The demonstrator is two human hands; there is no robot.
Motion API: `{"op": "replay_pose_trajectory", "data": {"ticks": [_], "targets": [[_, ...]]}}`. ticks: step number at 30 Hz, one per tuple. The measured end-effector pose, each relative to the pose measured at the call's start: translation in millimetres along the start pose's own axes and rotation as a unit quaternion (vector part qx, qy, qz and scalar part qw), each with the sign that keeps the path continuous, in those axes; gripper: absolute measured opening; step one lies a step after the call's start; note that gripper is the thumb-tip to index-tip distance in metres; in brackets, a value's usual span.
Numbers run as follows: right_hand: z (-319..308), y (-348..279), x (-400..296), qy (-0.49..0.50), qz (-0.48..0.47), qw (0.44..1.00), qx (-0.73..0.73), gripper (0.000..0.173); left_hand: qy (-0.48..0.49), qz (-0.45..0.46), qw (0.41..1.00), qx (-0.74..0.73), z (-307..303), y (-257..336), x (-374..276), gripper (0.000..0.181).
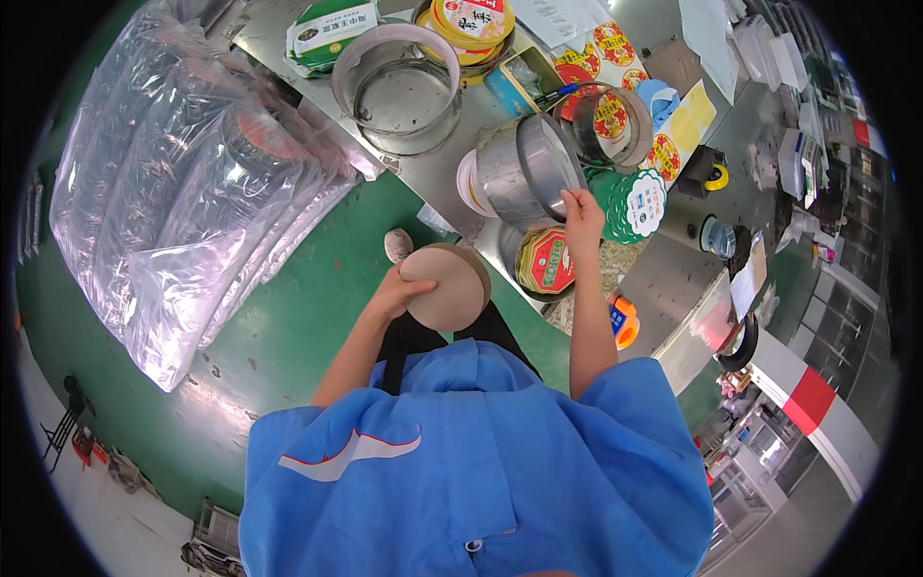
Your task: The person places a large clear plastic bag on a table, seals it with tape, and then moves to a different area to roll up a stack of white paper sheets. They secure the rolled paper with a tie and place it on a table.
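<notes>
In my left hand [398,292] is a thick round stack of brown cardboard discs [445,288], held over my lap with the thumb on its top face. My right hand [583,216] pinches the rim of a tilted metal cylinder [508,173] at the table's near edge. White round discs [472,184] show at the cylinder's left side. Close to the right of that hand stands a stack of green scalloped labels [634,205]. Below the cylinder, octagonal red and gold labels [546,260] lie in a round metal container.
A wide metal ring [396,79] and a clear round container [602,122] stand on the metal table [451,155]. Behind them are a blue tin [523,83] and round yellow labels [469,29]. Plastic-wrapped bundles [195,166] stand left. An orange tape dispenser [624,321] lies right.
</notes>
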State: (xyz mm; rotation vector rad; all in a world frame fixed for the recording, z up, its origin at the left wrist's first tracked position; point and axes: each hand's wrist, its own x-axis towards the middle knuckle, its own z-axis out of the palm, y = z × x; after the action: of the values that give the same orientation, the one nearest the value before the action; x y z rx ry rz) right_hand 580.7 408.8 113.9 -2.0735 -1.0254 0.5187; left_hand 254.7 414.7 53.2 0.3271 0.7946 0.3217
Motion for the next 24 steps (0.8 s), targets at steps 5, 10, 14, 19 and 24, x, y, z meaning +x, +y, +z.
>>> {"op": "replay_pose_trajectory", "data": {"ticks": [5,10,14,19,24], "targets": [[0.8,9.5,-7.9,-0.053,0.041,0.998,-0.009,0.013,-0.046,0.016,0.998,-0.05,24.4,6.3,37.5,0.059],[34.5,-5.0,-39.1,-0.074,-0.061,0.991,-0.097,0.012,-0.032,0.025,0.995,-0.092,29.3,5.3,93.2,0.059],[41.2,-14.1,-41.2,-0.104,-0.057,0.986,-0.12,0.014,-0.034,0.026,0.989,-0.143,-2.5,-17.7,116.1,0.055],[35.2,-11.8,-41.3,-0.062,-0.097,0.985,-0.131,0.014,0.007,0.023,0.982,-0.188,-16.2,-32.6,123.9,0.053],[30.5,-10.1,-40.3,-0.026,-0.099,0.989,-0.11,0.013,-0.034,0.045,0.983,-0.178,-17.7,-34.5,125.1,0.052]]}}
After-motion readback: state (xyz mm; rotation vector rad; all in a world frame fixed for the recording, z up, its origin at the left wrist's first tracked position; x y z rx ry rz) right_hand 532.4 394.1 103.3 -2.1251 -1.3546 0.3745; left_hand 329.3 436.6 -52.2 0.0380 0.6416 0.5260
